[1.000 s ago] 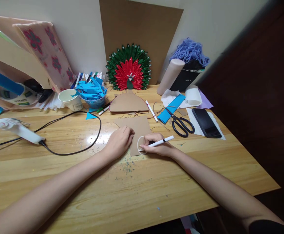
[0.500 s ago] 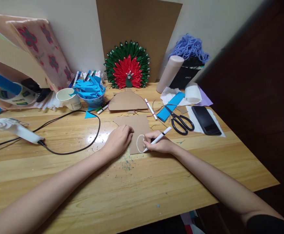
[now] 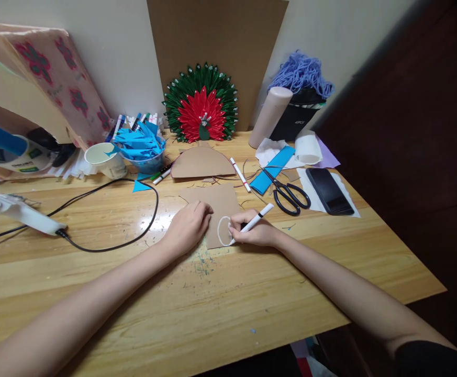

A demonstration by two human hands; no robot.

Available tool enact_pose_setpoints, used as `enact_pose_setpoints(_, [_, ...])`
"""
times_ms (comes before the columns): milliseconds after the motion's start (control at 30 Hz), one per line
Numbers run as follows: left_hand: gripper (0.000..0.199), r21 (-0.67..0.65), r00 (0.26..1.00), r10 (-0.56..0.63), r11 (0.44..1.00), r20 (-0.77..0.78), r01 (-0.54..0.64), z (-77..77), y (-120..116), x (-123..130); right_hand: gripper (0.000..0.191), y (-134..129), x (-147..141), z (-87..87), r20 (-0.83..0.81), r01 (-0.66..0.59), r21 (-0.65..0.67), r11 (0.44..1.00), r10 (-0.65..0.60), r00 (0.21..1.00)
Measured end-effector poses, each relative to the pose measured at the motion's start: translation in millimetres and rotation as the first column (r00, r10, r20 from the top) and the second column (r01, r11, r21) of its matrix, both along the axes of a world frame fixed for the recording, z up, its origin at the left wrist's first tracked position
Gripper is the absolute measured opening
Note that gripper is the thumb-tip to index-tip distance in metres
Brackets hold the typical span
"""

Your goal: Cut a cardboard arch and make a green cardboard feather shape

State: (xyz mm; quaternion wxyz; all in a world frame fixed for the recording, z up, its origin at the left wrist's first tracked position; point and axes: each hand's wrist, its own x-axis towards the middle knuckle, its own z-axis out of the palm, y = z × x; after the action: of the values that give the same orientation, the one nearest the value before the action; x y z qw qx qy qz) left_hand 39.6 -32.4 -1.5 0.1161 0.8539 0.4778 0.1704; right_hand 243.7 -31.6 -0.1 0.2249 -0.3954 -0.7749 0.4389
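Observation:
A small brown cardboard piece (image 3: 222,199) lies flat on the wooden table (image 3: 197,314). Near its lower right corner is a white oval outline (image 3: 219,225). My right hand (image 3: 252,228) is closed around a white marker (image 3: 260,215), whose tip touches the cardboard at the oval's lower right. On the cardboard's left part rests my left hand (image 3: 191,225), its fingers curled and pressed together; what is under them, beyond the cardboard, is hidden. Just behind lies a half-round cardboard piece (image 3: 202,162) with a dark pink edge.
Black scissors (image 3: 291,198), a blue strip (image 3: 271,170), and a phone (image 3: 330,191) lie to the right. A white glue gun (image 3: 24,213) with a looping cable is left. Behind stand a paper cup (image 3: 106,161), a tub of blue scraps (image 3: 145,157) and a red-green peacock (image 3: 202,112).
The view has shifted slightly, moving everything a little to the left. The marker in my right hand is tilted a bit differently; my left hand stays on the cardboard.

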Motion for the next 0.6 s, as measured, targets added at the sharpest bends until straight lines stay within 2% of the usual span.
enact_pose_setpoints(167, [0.014,0.004,1.000,-0.004,1.000,0.006,0.004,-1.2,-0.2,-0.8,0.030,-0.9,0.5,0.5,-0.057,0.093,-0.022,0.995,-0.094,0.994])
enact_pose_setpoints(300, [0.014,-0.008,1.000,-0.003,1.000,0.016,0.003,-0.3,-0.5,-0.6,0.030,-1.0,1.2,-0.3,-0.022,0.074,-0.045,0.996,-0.075,0.997])
enact_pose_setpoints(433, [0.014,-0.016,1.000,0.001,1.000,0.023,-0.001,0.6,-0.4,0.1,0.030,-0.4,1.2,-1.1,-0.054,0.159,-0.027,0.987,-0.160,0.986])
enact_pose_setpoints(600, [0.014,-0.007,1.000,-0.002,1.000,0.016,0.002,-0.1,-0.4,0.2,0.029,-0.1,0.7,-1.5,-0.030,0.157,-0.016,0.988,-0.157,0.987])
